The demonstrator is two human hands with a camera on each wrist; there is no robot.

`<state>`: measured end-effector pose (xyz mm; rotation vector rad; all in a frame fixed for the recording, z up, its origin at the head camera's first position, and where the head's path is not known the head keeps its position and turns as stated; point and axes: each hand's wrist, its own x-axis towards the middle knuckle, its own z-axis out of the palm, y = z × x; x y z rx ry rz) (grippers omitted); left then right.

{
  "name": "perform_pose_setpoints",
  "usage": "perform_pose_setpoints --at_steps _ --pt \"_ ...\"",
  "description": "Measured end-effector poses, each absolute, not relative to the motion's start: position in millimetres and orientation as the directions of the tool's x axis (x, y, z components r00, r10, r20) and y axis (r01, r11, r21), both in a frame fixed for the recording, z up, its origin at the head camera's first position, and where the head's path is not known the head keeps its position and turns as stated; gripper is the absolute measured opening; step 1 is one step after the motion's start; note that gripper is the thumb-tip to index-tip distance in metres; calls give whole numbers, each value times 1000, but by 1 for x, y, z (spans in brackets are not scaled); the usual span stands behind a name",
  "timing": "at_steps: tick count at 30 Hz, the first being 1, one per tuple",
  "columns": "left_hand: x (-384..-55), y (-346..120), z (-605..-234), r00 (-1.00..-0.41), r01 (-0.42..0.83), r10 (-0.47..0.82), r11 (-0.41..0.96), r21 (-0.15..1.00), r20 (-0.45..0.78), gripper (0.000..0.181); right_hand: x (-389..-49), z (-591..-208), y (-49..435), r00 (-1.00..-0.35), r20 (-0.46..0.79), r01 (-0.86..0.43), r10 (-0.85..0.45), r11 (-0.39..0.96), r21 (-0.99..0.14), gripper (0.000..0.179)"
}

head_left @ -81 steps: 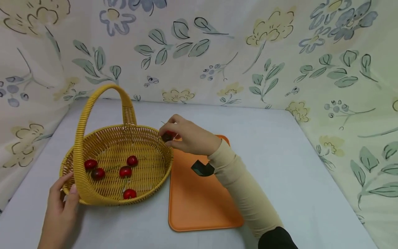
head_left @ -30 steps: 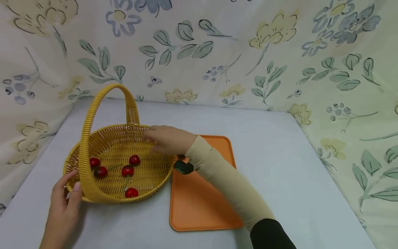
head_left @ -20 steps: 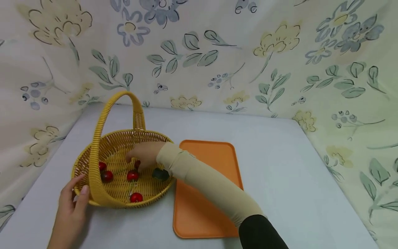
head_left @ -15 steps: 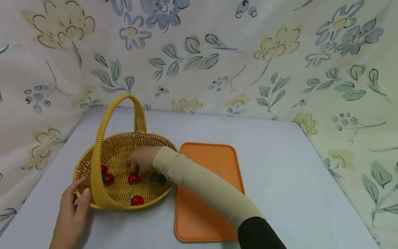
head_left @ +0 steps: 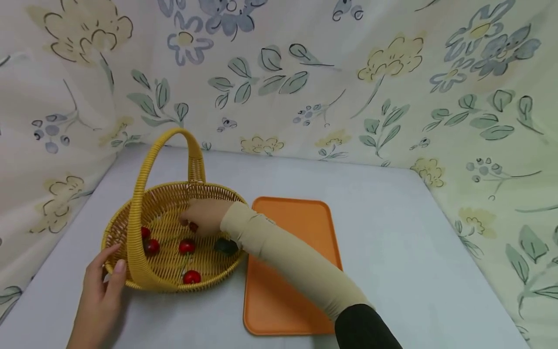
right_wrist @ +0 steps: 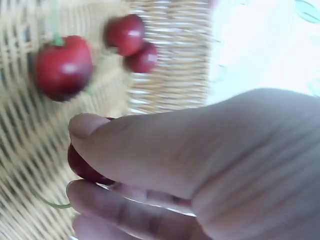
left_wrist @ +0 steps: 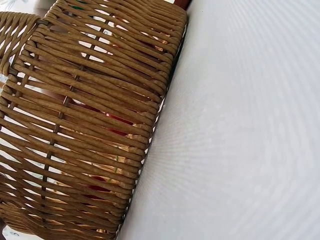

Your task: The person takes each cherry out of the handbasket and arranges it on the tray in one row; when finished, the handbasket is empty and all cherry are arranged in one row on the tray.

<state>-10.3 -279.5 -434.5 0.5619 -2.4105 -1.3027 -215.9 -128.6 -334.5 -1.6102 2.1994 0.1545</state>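
My left hand [head_left: 101, 286] grips the near left rim of a yellow wicker basket [head_left: 218, 276], thumb and fingers at the edge beside the handle's base. In the left wrist view, the basket's woven wall [left_wrist: 85, 110] fills the left side. Over the basket's inside, my right hand [head_left: 207, 215] pinches a dark red cherry [right_wrist: 85, 167] between thumb and fingers. Its green stem [right_wrist: 54, 204] hangs near the fingertips. Several other cherries lie on the basket floor, among them one in the middle [head_left: 187, 246], one near the front [head_left: 192, 277] and a pair at left [head_left: 151, 247].
An orange tray [head_left: 279, 310] lies just right of the basket, with my right sleeve [head_left: 287, 252] crossing over and hiding part of it. The basket's tall handle [head_left: 144, 179] arches above its left half. A flowered cloth [head_left: 305, 87] stands behind the white table [head_left: 392, 252].
My right hand, which held a cherry at the basket's right rim, has moved left into the basket and taken another cherry. The left hand keeps its hold; the head view has shifted slightly.
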Motion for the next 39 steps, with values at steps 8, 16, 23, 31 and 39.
perform_pose_setpoints --at_steps 8,16,23,31,39 --pt "-13 -276 -434 -864 -218 -499 497 840 71 51 -229 -298 -82 -326 -189 -887 -926 369 -278 28" --pt "-14 -274 -436 -858 -239 -512 467 851 41 51 -245 -283 -14 -411 30 -836 -911 363 -410 19" --pt "-15 -273 -439 -856 -208 -510 487 848 83 48 -254 -297 39 -481 199 -818 -854 356 -451 20" --pt "-11 -275 -440 -849 -186 -517 490 852 112 47 -255 -346 60 -548 172 -768 -819 410 -492 28" --pt "-13 -275 -439 -848 -164 -512 498 851 136 47 -250 -370 62 -565 49 -746 -824 484 -457 36"
